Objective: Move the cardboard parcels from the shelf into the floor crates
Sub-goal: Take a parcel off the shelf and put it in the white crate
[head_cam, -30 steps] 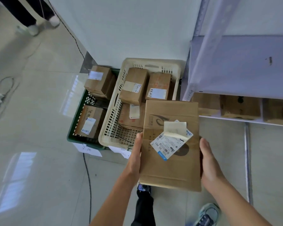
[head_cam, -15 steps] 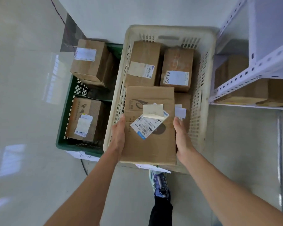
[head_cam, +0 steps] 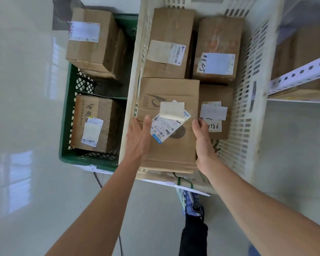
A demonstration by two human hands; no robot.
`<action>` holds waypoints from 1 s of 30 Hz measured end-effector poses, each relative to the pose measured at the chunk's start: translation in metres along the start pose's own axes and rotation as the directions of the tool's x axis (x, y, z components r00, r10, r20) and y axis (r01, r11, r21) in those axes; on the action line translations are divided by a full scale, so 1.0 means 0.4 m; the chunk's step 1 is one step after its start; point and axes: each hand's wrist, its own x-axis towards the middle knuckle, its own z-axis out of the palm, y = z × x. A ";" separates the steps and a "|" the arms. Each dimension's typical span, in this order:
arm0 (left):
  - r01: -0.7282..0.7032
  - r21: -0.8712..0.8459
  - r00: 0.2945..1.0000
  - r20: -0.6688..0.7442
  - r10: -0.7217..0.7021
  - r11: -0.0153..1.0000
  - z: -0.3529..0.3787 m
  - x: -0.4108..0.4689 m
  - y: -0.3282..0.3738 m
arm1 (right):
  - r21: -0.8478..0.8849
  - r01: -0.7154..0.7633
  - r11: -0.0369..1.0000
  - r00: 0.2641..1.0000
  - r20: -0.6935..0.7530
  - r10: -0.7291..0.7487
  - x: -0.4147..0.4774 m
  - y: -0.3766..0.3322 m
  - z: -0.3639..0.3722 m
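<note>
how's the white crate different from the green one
The white crate has slotted walls; the green crate has diamond mesh. The white crate shows four parcels, including the flat parcel; the green crate shows at least two. Both are open-topped plastic crates.

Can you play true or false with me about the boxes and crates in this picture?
1. The flat parcel is inside the white crate. True.
2. The green crate holds four parcels. False: only two show in it.
3. The green crate stands to the right of the white crate. False: it is on the left.
4. The right hand grips the flat parcel's right edge. True.
5. The left hand is curled into a fist. False: its fingers are straight, against the flat parcel's left side.
</note>
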 end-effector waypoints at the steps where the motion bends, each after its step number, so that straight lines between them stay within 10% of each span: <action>1: -0.021 0.032 1.000 -0.004 0.021 0.999 0.005 -0.002 -0.009 | -0.005 -0.013 1.000 1.000 0.007 0.013 0.006 0.008 0.002; 9: -0.168 0.306 0.986 0.054 0.159 0.937 0.076 -0.018 -0.078 | 0.000 -0.076 0.997 0.995 0.066 0.075 0.040 0.052 0.016; 19: -0.086 0.028 0.991 0.103 0.083 0.996 0.053 -0.003 -0.069 | -0.037 -0.177 0.984 0.977 0.115 0.180 0.039 0.024 -0.031; 30: -0.032 -0.188 0.989 0.135 0.059 0.982 0.020 -0.281 0.161 | 0.079 0.215 0.973 0.972 0.074 -0.221 -0.300 -0.233 -0.270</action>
